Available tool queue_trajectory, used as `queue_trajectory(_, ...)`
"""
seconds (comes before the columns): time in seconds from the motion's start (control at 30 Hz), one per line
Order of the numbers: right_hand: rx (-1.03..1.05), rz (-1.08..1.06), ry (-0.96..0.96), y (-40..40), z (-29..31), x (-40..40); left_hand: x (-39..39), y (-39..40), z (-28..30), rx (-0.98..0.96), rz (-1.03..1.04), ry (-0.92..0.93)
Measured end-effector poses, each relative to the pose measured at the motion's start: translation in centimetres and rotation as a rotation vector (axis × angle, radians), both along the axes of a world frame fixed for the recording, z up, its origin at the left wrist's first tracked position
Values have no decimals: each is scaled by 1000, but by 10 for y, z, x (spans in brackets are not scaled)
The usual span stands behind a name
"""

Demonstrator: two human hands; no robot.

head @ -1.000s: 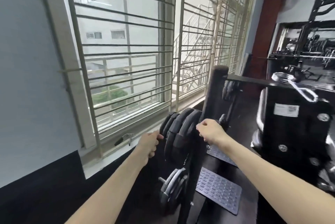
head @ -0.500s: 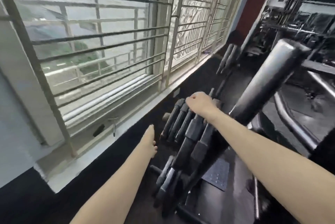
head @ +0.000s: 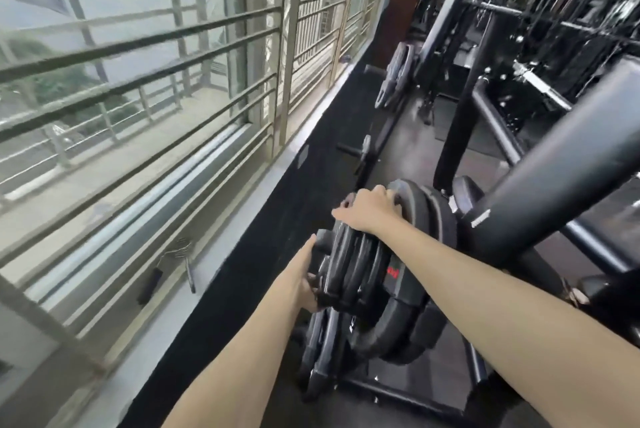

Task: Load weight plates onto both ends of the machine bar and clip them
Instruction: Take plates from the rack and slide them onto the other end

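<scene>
Several black weight plates [head: 353, 265] stand packed side by side on a low storage peg below the machine. My right hand [head: 369, 211] grips the upper far rim of the outermost plate. My left hand [head: 306, 275] holds the same plate at its near lower edge, fingers curled around it. A red mark [head: 393, 271] shows on one plate face. A thick black padded roller [head: 550, 181] of the machine slants up to the right just behind the plates. A spring clip [head: 178, 251] lies on the window sill to the left.
A barred window [head: 156, 81] runs along the left, with a black wall strip [head: 277, 219] beneath it. More plates [head: 396, 76] hang on a rack farther back. The black machine frame [head: 464, 122] and its floor bars crowd the right side.
My view has tilted down and moved closer to the plates. My left hand, open beside the stack half a second ago, now grips the plate's lower edge; my right hand stays on top.
</scene>
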State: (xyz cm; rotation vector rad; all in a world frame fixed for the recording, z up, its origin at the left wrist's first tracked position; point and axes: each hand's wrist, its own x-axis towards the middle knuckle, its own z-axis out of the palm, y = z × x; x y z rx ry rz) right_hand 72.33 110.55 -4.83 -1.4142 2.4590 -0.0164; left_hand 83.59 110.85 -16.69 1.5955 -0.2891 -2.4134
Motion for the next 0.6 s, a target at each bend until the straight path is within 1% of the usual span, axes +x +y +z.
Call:
queue_trajectory(0.13,-53,-131,-36,-8,-5,20,11,-9,0,-90,-36,-77)
queue_trajectory(0.23,-70,-93,-101,-15,-8,40,22,-19,-9,-207,-57,-50)
queue_trajectory(0.27,-84,-74,-139,-15,-10,46,27,-23,-13,-257,-24,-82)
queue_trajectory(0.33,-136,-46,-215,-17,-13,52,38,-27,-18,-368,170,-191)
queue_trajectory(0.4,-230,-23,-373,-15,-9,53,50,-30,-11,-494,337,-263)
queue_trajectory(0.5,-427,-21,-676,-3,14,50,64,-35,11,-687,452,-258)
queue_trajectory(0.6,-669,-121,-833,26,44,32,63,-32,48,-774,563,-198)
